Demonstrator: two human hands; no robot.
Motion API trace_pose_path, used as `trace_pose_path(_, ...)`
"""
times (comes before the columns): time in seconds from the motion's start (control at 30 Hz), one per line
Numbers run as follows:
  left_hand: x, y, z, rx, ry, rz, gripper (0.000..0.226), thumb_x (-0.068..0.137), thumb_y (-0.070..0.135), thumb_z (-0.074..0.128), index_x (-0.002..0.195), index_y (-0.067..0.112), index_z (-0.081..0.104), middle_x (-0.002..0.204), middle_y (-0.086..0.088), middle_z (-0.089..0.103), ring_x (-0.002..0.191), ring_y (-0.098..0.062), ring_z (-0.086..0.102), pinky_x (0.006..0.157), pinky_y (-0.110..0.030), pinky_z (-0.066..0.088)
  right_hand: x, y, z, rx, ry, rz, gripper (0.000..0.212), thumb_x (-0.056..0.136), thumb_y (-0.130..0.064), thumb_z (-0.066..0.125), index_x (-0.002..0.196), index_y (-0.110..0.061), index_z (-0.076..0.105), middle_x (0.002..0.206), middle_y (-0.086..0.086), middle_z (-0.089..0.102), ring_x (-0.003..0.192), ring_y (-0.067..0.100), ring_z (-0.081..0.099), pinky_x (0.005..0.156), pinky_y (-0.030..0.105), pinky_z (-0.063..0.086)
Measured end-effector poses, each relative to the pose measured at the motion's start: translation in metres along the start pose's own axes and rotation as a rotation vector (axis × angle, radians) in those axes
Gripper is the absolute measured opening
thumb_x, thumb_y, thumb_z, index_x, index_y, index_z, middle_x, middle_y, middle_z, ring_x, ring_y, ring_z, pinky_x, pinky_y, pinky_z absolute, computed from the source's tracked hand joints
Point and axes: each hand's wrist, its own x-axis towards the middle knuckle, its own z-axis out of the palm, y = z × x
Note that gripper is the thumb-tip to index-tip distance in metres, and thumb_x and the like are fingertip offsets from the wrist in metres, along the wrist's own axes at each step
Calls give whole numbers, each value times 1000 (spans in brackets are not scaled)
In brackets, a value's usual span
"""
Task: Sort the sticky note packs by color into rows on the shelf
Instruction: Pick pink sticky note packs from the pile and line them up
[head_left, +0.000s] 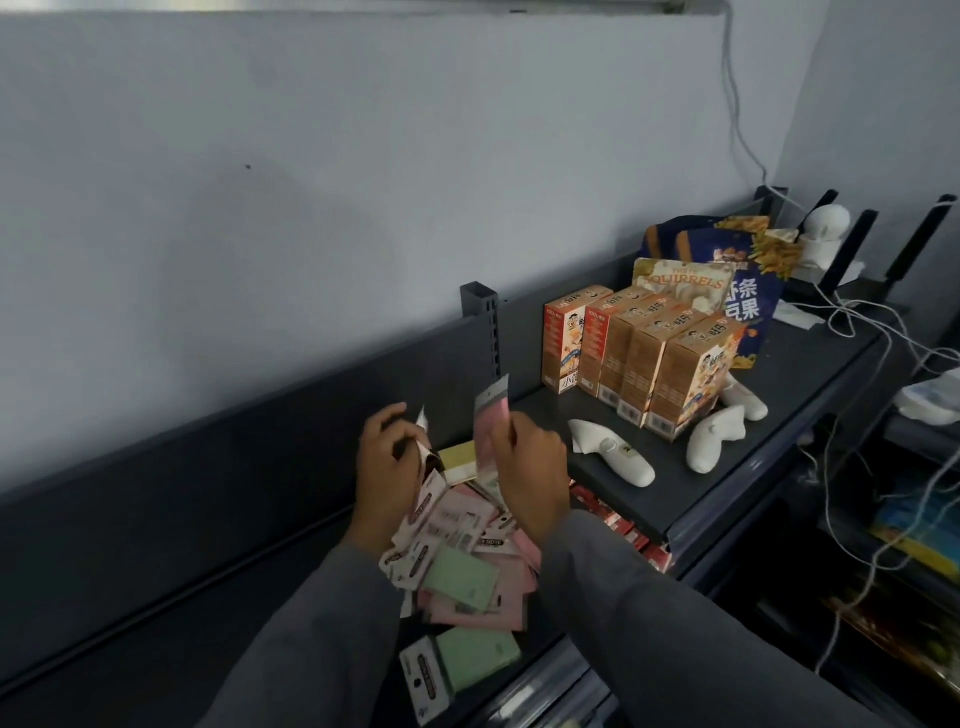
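A loose heap of sticky note packs (467, 540), mostly pink with some green, lies on the dark shelf (156, 545) in front of me. My right hand (530, 467) holds a pink pack (491, 426) upright above the heap. My left hand (387, 467) grips a pack with a white header card (423, 457) at the heap's left edge. A yellow pack (460, 460) lies between my hands. One green pack (478, 657) lies apart near the shelf's front edge, another green pack (460, 579) on top of the heap.
To the right, a higher shelf (727, 467) carries orange snack boxes (644, 353), snack bags (727, 275) and three white thermometer-like devices (618, 457). Red boxes (618, 525) sit under it. White cables (857, 332) hang at the far right. A grey wall stands behind.
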Motion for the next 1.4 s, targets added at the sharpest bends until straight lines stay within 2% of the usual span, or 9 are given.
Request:
trace_pose_path(0.1,-4,14,-5,-540,-67,-313,16,97,7,56,86,16,62,105,-14,67,87,-29,61,67,-36,49,-10,-7,13,21,-9,-171,50,105,-48,31,80,-17,60,69,-1,62,58,18,59,54,33,46)
trace_pose_path(0.17,-10,27,-2,-761,-30,-448,15,97,9,58,99,21,66,99,-16,71,78,-32,66,61,-36,54,-23,-15,25,-71,-93,-329,44,106,-46,27,101,-20,62,93,-1,66,81,17,61,70,28,48)
trace_pose_path(0.23,-13,31,3,-965,-60,-576,25,99,32,57,115,18,70,109,-15,74,89,-31,74,74,-42,61,-37,-15,39,-208,-109,-472,42,105,-47,29,119,-20,58,127,3,61,106,23,53,86,29,43)
trace_pose_path(0.33,-16,25,3,-1131,-211,-669,79,86,75,47,128,12,69,127,-20,69,116,-36,67,103,-52,50,-47,-8,54,-265,-50,-490,40,102,-44,44,130,-19,56,147,8,50,114,28,46,93,37,43)
trace_pose_path(0.5,-24,6,-6,-981,-31,-574,36,95,12,67,128,1,62,124,-27,68,99,-34,74,73,-42,63,-41,-1,45,-47,-142,-504,28,102,-32,50,128,-23,56,127,0,63,104,14,46,85,28,44)
trace_pose_path(0.6,-27,-9,-19,-867,40,-596,34,92,11,71,125,9,66,122,-19,71,108,-36,71,87,-56,60,-28,9,44,-174,-193,-194,33,101,-35,48,126,-16,58,120,5,65,110,18,48,92,32,42)
trace_pose_path(0.77,-40,-29,-43,-758,214,-702,44,87,9,76,128,15,62,119,-13,71,107,-33,69,91,-57,58,-26,29,50,-590,-621,10,49,93,-50,57,123,-12,59,132,13,57,132,37,39,106,49,35)
trace_pose_path(1.17,-82,-46,-84,-592,394,-625,36,97,9,58,131,17,50,123,-8,65,104,-25,66,83,-44,59,-30,22,49,-302,-460,110,48,81,-32,79,121,-13,60,121,11,49,118,33,48,99,47,46)
trace_pose_path(1.4,-129,-53,-115,-482,458,-441,83,94,-3,61,154,39,21,131,-11,61,116,-27,64,99,-50,55,-45,-11,53,127,-150,92,11,89,-13,67,93,-15,57,100,5,59,82,18,58,62,22,41)
